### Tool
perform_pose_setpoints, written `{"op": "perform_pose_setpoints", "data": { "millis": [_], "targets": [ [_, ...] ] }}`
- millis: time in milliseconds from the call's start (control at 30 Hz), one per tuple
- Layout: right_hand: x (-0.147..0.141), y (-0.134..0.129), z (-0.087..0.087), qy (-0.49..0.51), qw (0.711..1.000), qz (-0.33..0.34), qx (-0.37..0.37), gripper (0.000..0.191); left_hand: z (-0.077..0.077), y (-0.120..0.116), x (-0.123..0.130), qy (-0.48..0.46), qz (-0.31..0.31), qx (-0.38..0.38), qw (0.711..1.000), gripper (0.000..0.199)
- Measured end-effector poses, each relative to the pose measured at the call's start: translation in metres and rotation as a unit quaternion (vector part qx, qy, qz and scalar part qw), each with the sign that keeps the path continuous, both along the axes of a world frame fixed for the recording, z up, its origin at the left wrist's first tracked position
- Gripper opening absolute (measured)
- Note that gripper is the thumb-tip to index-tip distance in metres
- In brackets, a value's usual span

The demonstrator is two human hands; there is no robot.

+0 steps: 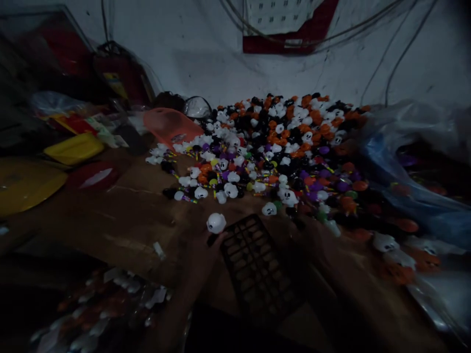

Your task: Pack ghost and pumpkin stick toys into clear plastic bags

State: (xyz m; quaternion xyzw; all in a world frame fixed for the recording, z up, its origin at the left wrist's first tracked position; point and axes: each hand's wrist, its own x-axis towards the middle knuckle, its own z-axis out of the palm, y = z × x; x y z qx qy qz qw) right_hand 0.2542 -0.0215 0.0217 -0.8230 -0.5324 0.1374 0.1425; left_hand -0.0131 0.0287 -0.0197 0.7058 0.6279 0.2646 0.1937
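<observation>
My left hand (201,251) is closed around the lower end of a white ghost figure (216,223), whose round head sticks up above the fingers. Just right of it lies a dark grid tray (247,260) with several rows of openings. Over on the tray's other side, my right hand (312,234) reaches toward the near edge of a heap of small figures (257,147). Dim light and blur hide its fingers, so its grip does not show. A white ghost figure (270,209) with a black face lies between the tray and the heap.
The heap mixes white ghosts, orange pumpkins and black pieces against the wall. An orange-pink plastic basin (172,126) and a yellow container (75,148) stand left. Clear plastic bags (415,181) crowd the right. More figures (99,314) lie low at the left.
</observation>
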Motion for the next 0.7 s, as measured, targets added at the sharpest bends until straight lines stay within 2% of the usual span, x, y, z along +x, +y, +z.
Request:
{"op": "perform_pose_setpoints", "data": {
  "millis": [133,233,333,433,533,600,700],
  "targets": [
    [-0.004,-0.024,0.013,0.000,0.998,0.052,0.022,0.030,-0.008,-0.003,-0.003,-0.028,-0.025,0.012,0.999,0.027],
    [0.002,-0.039,0.008,-0.063,0.994,0.084,0.032,0.022,-0.014,-0.003,-0.006,-0.043,-0.031,0.023,0.998,0.029],
    [0.006,-0.040,0.001,-0.086,0.992,0.087,0.033,0.018,-0.016,-0.003,-0.007,-0.040,-0.025,0.035,0.998,0.031],
    [0.001,-0.027,0.006,-0.098,0.992,0.080,0.030,0.020,-0.015,-0.003,-0.008,-0.012,-0.032,0.061,0.998,0.031],
    [-0.002,-0.002,0.022,-0.128,0.989,0.068,0.041,0.027,-0.013,-0.002,-0.010,-0.007,-0.006,0.066,0.998,0.032],
    [0.002,0.020,0.034,-0.159,0.982,0.074,0.066,0.030,-0.014,-0.001,-0.012,-0.012,0.015,0.052,0.998,0.033],
    [0.015,0.063,0.045,-0.203,0.966,0.125,0.103,0.029,-0.019,0.002,-0.018,-0.009,-0.018,0.037,0.999,0.031]
  ]
}}
